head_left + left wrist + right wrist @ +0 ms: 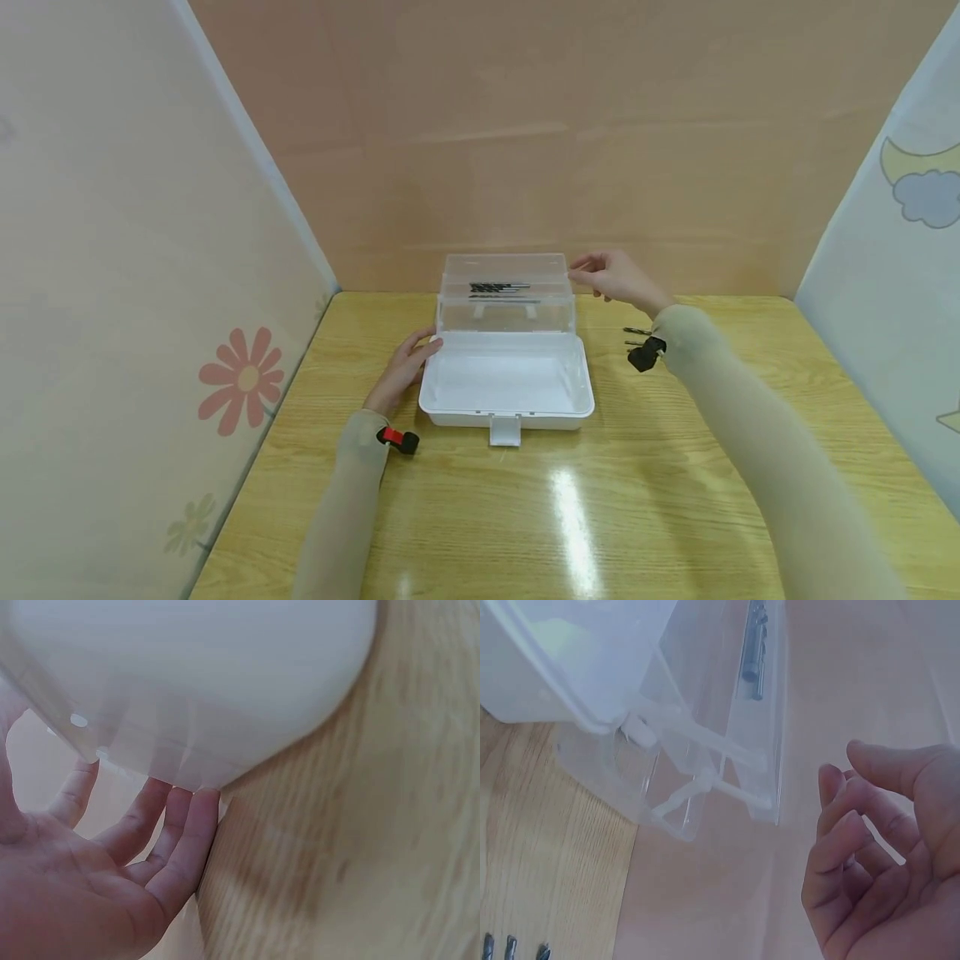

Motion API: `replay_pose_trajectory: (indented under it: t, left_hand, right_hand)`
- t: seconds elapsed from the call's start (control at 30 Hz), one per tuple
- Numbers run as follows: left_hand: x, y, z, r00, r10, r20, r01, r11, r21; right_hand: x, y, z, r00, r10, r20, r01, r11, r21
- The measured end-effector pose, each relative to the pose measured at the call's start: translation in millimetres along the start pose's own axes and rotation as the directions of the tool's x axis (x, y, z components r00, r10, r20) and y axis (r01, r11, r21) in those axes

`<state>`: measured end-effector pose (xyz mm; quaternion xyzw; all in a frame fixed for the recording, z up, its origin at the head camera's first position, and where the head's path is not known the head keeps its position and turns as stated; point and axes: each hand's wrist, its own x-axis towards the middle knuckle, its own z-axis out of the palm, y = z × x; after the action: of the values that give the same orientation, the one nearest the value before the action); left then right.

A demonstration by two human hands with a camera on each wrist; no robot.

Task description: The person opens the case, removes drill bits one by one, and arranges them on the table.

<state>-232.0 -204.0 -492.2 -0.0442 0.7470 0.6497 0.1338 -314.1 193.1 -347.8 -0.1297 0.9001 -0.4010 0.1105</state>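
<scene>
While the white box (506,383) sits open on the table (675,467), the left hand (401,371) touches its left side with straight fingers, and the right hand (615,277) floats near its clear lid (506,287), fingers loosely curled, holding nothing.

Left hand (90,885) lies palm-up, fingers (191,840) straight, tips touching the lower edge of the white plastic box (210,675). Box rests on the wooden table (352,855).
</scene>
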Motion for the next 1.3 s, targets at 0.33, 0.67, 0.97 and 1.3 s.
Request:
replay_pose_trajectory:
  t: [0.33,0.67,0.97,1.3]
  left_hand:
    - [0.0,-0.2,-0.5,1.000,0.001,-0.005,-0.001,1.000,-0.003]
    - [-1.7,0.7,1.7,1.000,-0.017,0.000,0.017,1.000,0.000]
    - [-2.7,1.9,1.8,1.000,-0.013,0.005,0.013,1.000,0.004]
    - [-5.2,1.6,1.7,1.000,0.000,0.005,0.000,1.000,0.007]
  right_hand:
    - [17.8,-18.5,24.1,0.999,-0.037,-0.012,0.036,0.998,-0.050]
    - [34.0,-31.2,54.8,0.993,-0.120,-0.005,0.118,0.980,-0.161]
    - [50.1,-35.5,72.7,0.985,-0.171,0.029,0.173,0.958,-0.226]
    - [55.1,-41.0,79.2,0.993,-0.115,0.031,0.119,0.954,-0.275]
